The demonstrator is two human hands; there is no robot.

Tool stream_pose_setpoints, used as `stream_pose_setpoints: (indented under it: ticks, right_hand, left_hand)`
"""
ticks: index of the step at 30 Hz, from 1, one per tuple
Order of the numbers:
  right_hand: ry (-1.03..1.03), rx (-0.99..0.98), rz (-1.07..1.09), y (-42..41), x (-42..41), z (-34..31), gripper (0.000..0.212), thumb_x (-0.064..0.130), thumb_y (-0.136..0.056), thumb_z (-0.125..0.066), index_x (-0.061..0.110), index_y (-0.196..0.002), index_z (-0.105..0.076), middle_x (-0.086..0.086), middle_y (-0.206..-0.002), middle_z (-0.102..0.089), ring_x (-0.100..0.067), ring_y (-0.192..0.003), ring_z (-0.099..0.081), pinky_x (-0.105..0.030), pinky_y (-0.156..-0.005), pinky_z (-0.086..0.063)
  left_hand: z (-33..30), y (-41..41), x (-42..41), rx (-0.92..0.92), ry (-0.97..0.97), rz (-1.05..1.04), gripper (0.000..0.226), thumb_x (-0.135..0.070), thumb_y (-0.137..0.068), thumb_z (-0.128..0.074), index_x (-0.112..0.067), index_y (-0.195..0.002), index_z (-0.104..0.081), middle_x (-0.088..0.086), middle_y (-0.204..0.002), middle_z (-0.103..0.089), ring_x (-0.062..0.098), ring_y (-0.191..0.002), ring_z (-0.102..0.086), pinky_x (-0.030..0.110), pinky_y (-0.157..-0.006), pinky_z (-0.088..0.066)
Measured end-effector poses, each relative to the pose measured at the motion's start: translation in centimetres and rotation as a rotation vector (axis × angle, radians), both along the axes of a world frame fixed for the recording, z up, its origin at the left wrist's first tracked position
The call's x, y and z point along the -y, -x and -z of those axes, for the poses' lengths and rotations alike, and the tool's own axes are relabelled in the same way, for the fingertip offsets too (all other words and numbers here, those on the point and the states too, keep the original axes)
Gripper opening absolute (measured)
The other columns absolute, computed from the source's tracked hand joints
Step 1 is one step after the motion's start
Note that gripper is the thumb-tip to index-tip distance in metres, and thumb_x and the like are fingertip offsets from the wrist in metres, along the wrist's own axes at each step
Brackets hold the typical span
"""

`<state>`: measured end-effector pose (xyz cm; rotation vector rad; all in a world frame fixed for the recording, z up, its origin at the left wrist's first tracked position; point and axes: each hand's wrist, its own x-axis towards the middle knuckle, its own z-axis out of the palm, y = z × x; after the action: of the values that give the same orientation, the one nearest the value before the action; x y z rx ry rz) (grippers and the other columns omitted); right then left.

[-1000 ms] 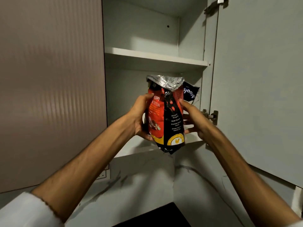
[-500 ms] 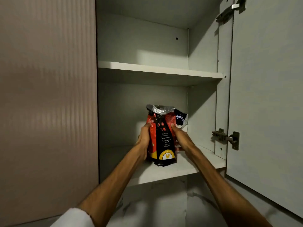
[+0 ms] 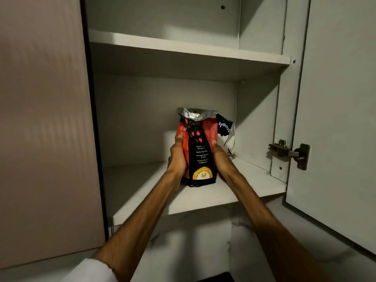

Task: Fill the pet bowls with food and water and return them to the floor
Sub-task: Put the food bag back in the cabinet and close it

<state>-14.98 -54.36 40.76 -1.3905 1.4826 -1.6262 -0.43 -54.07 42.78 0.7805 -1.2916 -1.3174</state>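
Pet food bag (image 3: pixel 198 151) stands upright on the lower cabinet shelf (image 3: pixel 203 200), toward the back right, base on the board. Both hands clamp it: left hand (image 3: pixel 177 157) wraps its left side, right hand (image 3: pixel 220 159) its right side, thumbs on the front panel. Foil top is crumpled open, not sealed.

Risks, judged from here:
- Open top: if the bag tips, kibble probably spills on the shelf.
- Soft-sided bag, squeezed mid-height: likely to buckle or slump once released, then fall.
- A 2nd dark pack (image 3: pixel 223 127) leans just behind on the right; a nudge could knock it over.
- Open cabinet door (image 3: pixel 335 119) hangs on the right; pulling the right arm out wide could clip the hinge (image 3: pixel 289 151).

Bowls not in view.
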Motion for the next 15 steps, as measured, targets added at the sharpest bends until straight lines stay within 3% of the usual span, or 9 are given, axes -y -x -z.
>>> stream_pose_setpoints:
  ticks: [6,10,13,15]
  right_hand:
    - [-0.014,0.072,-0.026,0.1,0.0,0.0,0.063,0.059,-0.109,-0.021,0.017,-0.137,-0.059,-0.012,-0.12,-0.075,-0.031,-0.108,-0.074,-0.054,-0.103,-0.055]
    - [-0.018,0.063,-0.037,-0.1,-0.3,-0.1,0.064,0.058,-0.109,-0.02,0.015,-0.14,-0.057,-0.015,-0.124,-0.073,-0.033,-0.11,-0.073,-0.055,-0.104,-0.054]
    - [-0.029,0.071,-0.027,-0.3,-0.8,-0.2,0.064,0.058,-0.109,-0.02,0.015,-0.137,-0.059,-0.015,-0.123,-0.073,-0.033,-0.109,-0.073,-0.054,-0.105,-0.054]
    - [-0.037,0.08,-0.012,-0.5,-1.1,-0.3,0.063,0.06,-0.108,-0.022,0.016,-0.132,-0.062,-0.016,-0.121,-0.074,-0.033,-0.108,-0.074,-0.054,-0.104,-0.054]
  left_hand:
    - [0.5,-0.5,-0.9,0.107,0.081,0.017,0.067,-0.06,-0.108,-0.018,-0.017,-0.139,-0.058,0.015,-0.122,-0.073,0.032,-0.109,-0.072,0.052,-0.103,-0.054]
    - [0.4,-1.2,-1.6,0.142,0.091,0.042,0.063,-0.054,-0.11,-0.017,-0.015,-0.14,-0.056,0.012,-0.122,-0.071,0.026,-0.104,-0.072,0.035,-0.082,-0.055]
    - [0.5,-1.7,-2.1,0.158,0.103,0.06,0.061,-0.052,-0.111,-0.018,-0.015,-0.136,-0.059,0.006,-0.11,-0.071,0.015,-0.09,-0.071,0.024,-0.069,-0.053]
    - [0.6,-1.9,-2.6,0.168,0.11,0.053,0.063,-0.055,-0.11,-0.018,-0.017,-0.137,-0.06,0.006,-0.111,-0.073,0.016,-0.092,-0.073,0.026,-0.072,-0.054]
